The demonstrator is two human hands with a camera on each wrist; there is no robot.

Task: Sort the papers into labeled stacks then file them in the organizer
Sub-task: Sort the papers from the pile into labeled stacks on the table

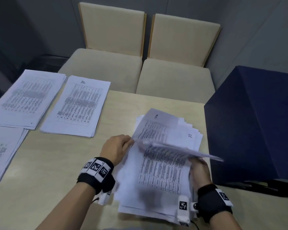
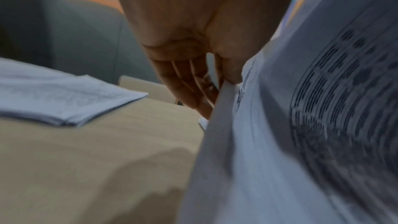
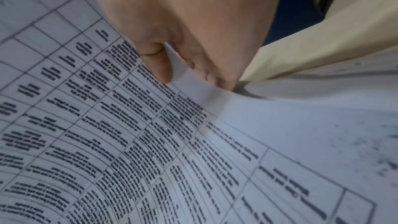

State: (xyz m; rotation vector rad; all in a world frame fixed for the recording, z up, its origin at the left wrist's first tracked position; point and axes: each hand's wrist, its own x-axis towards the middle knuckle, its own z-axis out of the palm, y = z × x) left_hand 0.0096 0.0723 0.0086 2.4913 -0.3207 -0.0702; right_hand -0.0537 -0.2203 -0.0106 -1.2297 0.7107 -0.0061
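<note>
A loose pile of printed table sheets [image 1: 158,176] lies on the table in front of me, and one sheet in it is hand-marked "12" [image 1: 190,135]. A few top sheets [image 1: 156,128] are raised off the pile, blurred by motion. My left hand [image 1: 128,142] pinches their left edge between thumb and fingers [image 2: 231,76]. My right hand [image 1: 199,161] grips the right edge, with the thumb [image 3: 160,67] on the printed face and the fingers underneath. Three sorted stacks lie to the left: far left [image 1: 28,97], a hand-labelled one [image 1: 78,105] and a near one [image 1: 2,155].
A large dark blue box-like object [image 1: 256,122] stands at the table's right edge, close to my right hand. Two beige chairs [image 1: 140,72] are pushed in at the far side. Bare light wood tabletop [image 1: 60,163] shows between the pile and the stacks.
</note>
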